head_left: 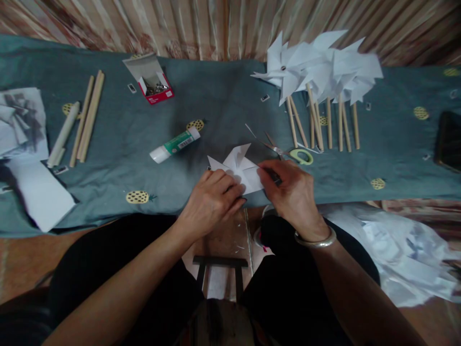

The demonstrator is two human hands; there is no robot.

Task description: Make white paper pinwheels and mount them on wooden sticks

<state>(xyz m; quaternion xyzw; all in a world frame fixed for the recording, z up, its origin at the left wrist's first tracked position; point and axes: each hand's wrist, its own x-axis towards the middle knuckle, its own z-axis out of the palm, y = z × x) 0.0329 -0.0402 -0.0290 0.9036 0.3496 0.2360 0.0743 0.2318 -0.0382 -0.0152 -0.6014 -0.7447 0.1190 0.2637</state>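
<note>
A white folded paper pinwheel (238, 168) lies at the near edge of a grey-blue cloth (223, 105). My left hand (212, 202) rests on its lower left part with the fingers curled and pressing down. My right hand (291, 192) pinches the paper's right flap, fingers closed; a small dark item shows at its fingertips, too small to name. Green-handled scissors (295, 154) lie just beyond my right hand. A glue stick (175, 144) lies to the left of the paper.
Finished paper pinwheels on wooden sticks (320, 72) lie at the back right. Loose wooden sticks (86, 115) lie at the left beside paper sheets (39, 192). An open red box of pins (154, 81) sits at the back. Crumpled plastic (406, 250) lies on the floor at right.
</note>
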